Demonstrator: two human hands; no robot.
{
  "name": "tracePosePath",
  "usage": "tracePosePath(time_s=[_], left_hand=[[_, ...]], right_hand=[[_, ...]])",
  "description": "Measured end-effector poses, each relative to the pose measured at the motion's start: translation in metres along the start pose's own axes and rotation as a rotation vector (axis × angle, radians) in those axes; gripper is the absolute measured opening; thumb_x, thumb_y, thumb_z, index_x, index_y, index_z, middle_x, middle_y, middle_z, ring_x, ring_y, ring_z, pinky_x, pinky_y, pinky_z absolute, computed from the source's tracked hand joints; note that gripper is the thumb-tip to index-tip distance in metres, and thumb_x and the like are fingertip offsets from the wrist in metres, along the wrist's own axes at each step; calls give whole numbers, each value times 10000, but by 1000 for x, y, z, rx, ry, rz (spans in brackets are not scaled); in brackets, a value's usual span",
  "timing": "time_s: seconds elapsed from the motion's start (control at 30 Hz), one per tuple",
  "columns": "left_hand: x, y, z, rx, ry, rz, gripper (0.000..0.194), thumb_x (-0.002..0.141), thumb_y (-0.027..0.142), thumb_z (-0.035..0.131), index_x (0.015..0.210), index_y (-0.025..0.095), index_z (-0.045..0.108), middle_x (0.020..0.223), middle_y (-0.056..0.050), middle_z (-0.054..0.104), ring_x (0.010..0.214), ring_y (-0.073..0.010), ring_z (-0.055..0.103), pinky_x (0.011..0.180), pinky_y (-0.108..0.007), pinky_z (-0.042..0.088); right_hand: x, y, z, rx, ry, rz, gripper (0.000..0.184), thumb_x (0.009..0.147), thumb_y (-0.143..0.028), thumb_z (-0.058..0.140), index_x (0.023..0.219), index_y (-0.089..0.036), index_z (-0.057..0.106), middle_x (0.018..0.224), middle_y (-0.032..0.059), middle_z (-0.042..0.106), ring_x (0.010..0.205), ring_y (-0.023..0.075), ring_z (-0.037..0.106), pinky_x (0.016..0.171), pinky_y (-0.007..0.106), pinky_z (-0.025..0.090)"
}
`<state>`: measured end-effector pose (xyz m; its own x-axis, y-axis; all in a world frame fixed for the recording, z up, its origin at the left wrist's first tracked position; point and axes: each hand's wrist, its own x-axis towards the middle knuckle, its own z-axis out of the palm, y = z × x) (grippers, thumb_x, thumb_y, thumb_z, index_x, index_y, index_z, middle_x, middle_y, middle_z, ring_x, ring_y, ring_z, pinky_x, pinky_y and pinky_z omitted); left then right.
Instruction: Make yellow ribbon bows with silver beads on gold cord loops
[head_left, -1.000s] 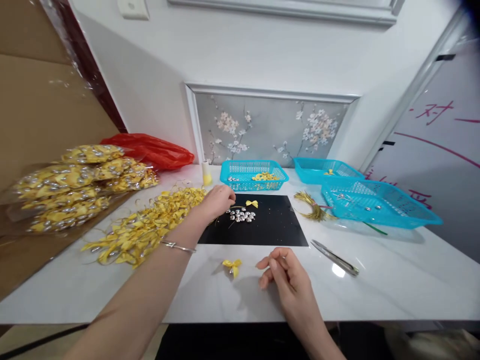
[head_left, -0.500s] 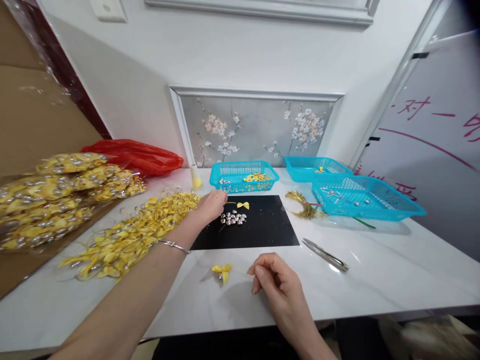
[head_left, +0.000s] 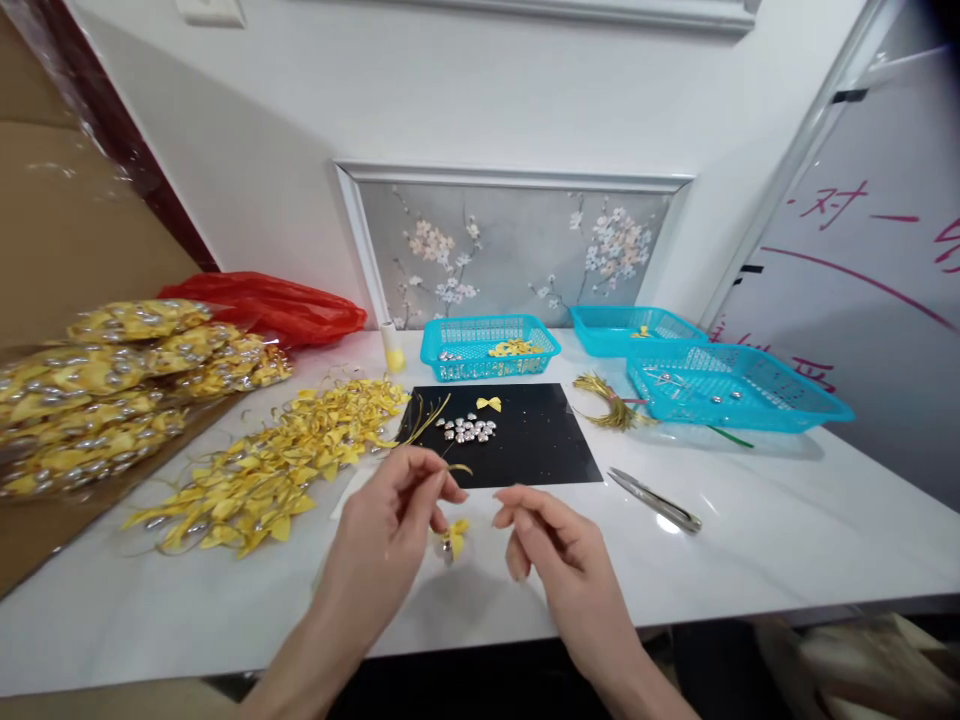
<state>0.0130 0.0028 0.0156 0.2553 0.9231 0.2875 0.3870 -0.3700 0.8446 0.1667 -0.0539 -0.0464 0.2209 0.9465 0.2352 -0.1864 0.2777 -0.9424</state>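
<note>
My left hand point(head_left: 397, 515) is closed in a pinch on a thin golden-green cord point(head_left: 460, 468), whose curved end sticks out past the fingertips. Just under those fingertips is a yellow bow with a silver bead point(head_left: 455, 540), partly hidden by the hand. My right hand point(head_left: 559, 545) hovers over the table to the right, fingers loosely curled and apart, with nothing visible in it. Beyond both hands, a black mat point(head_left: 532, 455) carries several silver beads point(head_left: 472, 430), a loose yellow bow point(head_left: 489, 404) and some thin cords point(head_left: 427, 418) at its left edge.
A pile of yellow bows with beads point(head_left: 277, 450) spreads at left, beside bagged bows point(head_left: 97, 390) and a red bag point(head_left: 277, 305). Blue baskets point(head_left: 439, 372) stand at the back. Snips point(head_left: 654, 500) and a cord bundle point(head_left: 611, 405) lie at right.
My left hand has come back from the mat's far left edge towards me, now with a cord in its fingers. My right hand stays nearly in place, its fingers slightly more apart.
</note>
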Motion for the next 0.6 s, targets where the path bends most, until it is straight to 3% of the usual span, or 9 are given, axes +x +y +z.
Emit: tracePosePath(time_s=[0.07, 0.2, 0.33, 0.47, 0.6], left_hand=[[-18, 2, 4, -68, -32, -45, 88, 923, 248, 538, 850, 219, 576, 707, 26, 698, 537, -111, 599, 547, -229, 504], [-32, 5, 6, -395, -222, -264, 154, 909, 318, 620, 822, 192, 636, 611, 26, 655, 507, -90, 541, 472, -164, 447], [-34, 4, 3, -644, -349, -447, 235, 830, 386, 747, 786, 176, 651, 641, 18, 645, 494, -65, 543, 364, -104, 309], [-37, 0, -4, -790, -445, -532, 231, 789, 367, 797, 947, 236, 690, 677, 1, 705, 517, -88, 626, 336, -88, 240], [-42, -5, -10, -785, -477, -517, 226, 804, 425, 768, 852, 204, 767, 806, -72, 763, 645, -128, 689, 353, -84, 289]], right_hand=[[1, -7, 6, -10, -47, -21, 201, 935, -333, 597, 1048, -229, 727, 768, -4, 614, 572, 81, 514, 545, 205, 426], [4, -18, 8, -37, -169, -119, 166, 878, -234, 657, 1000, -253, 768, 758, -11, 606, 659, 101, 545, 586, 212, 412], [7, -21, 1, -15, -268, -32, 69, 833, -211, 701, 808, -201, 765, 734, -6, 599, 636, 98, 508, 578, 221, 378], [9, -13, -3, 45, -230, 58, 168, 892, -314, 668, 783, -186, 665, 636, -41, 518, 581, 91, 454, 559, 222, 349], [7, -6, -2, 69, -158, 95, 256, 966, -422, 577, 845, -197, 587, 600, -61, 476, 579, 96, 432, 574, 222, 345]])
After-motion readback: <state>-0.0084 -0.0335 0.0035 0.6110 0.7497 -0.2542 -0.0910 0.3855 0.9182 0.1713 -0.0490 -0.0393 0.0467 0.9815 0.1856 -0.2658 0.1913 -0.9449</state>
